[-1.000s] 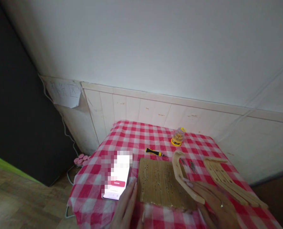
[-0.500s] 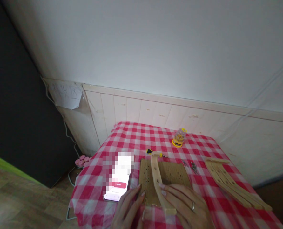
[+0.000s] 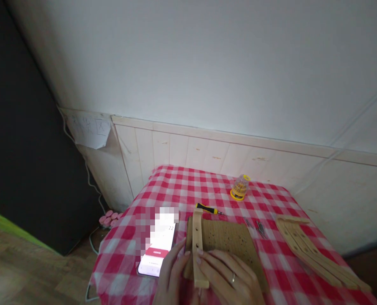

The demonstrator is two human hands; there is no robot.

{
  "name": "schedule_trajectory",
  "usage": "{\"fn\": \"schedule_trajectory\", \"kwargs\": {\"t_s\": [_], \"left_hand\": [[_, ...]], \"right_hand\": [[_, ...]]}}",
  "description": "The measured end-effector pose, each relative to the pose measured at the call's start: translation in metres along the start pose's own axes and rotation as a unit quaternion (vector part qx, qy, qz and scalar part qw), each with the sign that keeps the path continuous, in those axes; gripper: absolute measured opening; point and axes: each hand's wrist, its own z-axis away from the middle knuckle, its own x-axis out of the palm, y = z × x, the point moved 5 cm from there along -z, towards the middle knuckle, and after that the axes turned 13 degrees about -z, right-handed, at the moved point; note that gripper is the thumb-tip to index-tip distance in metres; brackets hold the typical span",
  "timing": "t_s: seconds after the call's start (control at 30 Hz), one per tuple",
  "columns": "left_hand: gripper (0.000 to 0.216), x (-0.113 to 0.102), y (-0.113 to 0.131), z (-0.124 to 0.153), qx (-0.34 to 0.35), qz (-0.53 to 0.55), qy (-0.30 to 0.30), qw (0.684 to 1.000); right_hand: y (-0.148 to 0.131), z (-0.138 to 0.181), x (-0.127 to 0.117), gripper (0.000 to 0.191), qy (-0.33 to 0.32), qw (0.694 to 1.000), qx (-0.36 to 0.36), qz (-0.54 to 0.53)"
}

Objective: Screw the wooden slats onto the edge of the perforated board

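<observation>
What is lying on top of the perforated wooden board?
A curved wooden slat lies along the board left edge, held by both hands; the right hand covers the board's near part.

Little could be read. On the phone (image 3: 158, 248) lying just left of the left hand (image 3: 172, 277), the number "22" showed near the screen's upper right; the rest of the screen was blurred out. Far off to the upper left, a paper sheet (image 3: 88, 129) on the wall bore faint handwritten characters, too pale to make out.
</observation>
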Motion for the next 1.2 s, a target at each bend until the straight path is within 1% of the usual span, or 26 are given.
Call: {"fn": "schedule_trajectory", "kwargs": {"t_s": [0.13,0.2,0.27,0.37,0.4,0.6,0.77,0.9,0.93,0.97,1.03,1.1,1.2], "left_hand": [[0.073,0.01,-0.001,-0.001,-0.027,0.025,-0.041,0.998],[0.074,0.015,-0.001,0.001,-0.038,0.02,-0.058,0.997],[0.072,0.02,0.0,0.002,-0.044,0.014,-0.079,0.996],[0.068,0.024,0.003,0.001,-0.04,0.002,-0.096,0.995],[0.068,0.024,0.004,0.0,-0.037,-0.001,-0.095,0.995],[0.071,0.019,0.008,-0.006,-0.01,0.011,-0.074,0.997],[0.074,0.03,0.001,-0.005,-0.008,0.013,-0.091,0.996],[0.076,0.037,-0.003,-0.001,0.054,0.02,-0.068,0.996],[0.076,0.038,-0.005,0.0,0.055,0.018,-0.07,0.996],[0.075,0.039,-0.006,0.002,0.043,0.016,-0.075,0.996],[0.07,0.039,-0.008,0.007,-0.001,0.012,-0.09,0.996],[0.066,0.039,-0.006,0.011,-0.03,0.01,-0.097,0.995],[0.069,0.041,0.003,0.012,-0.03,0.011,-0.094,0.995]], "right_hand": [[-0.001,0.004,0.003,0.041,0.013,0.999,0.035,-0.035],[0.0,0.004,0.004,0.042,-0.003,0.998,0.043,-0.054],[0.003,0.005,0.006,0.041,-0.034,0.996,0.05,-0.064],[0.009,0.009,0.01,0.03,-0.065,0.994,0.062,-0.069],[0.011,0.01,0.011,0.028,-0.069,0.993,0.065,-0.07],[0.014,0.014,0.015,0.032,-0.071,0.986,0.1,-0.115],[0.017,0.014,0.015,0.039,-0.085,0.974,0.143,-0.154],[0.018,0.015,0.015,0.04,-0.085,0.968,0.149,-0.184],[0.019,0.015,0.014,0.039,-0.08,0.967,0.148,-0.19],[0.019,0.015,0.014,0.039,-0.078,0.967,0.145,-0.194],[0.019,0.015,0.014,0.038,-0.078,0.968,0.14,-0.195],[0.018,0.015,0.013,0.038,-0.081,0.969,0.14,-0.185],[0.017,0.014,0.011,0.035,-0.081,0.972,0.14,-0.169]]}}
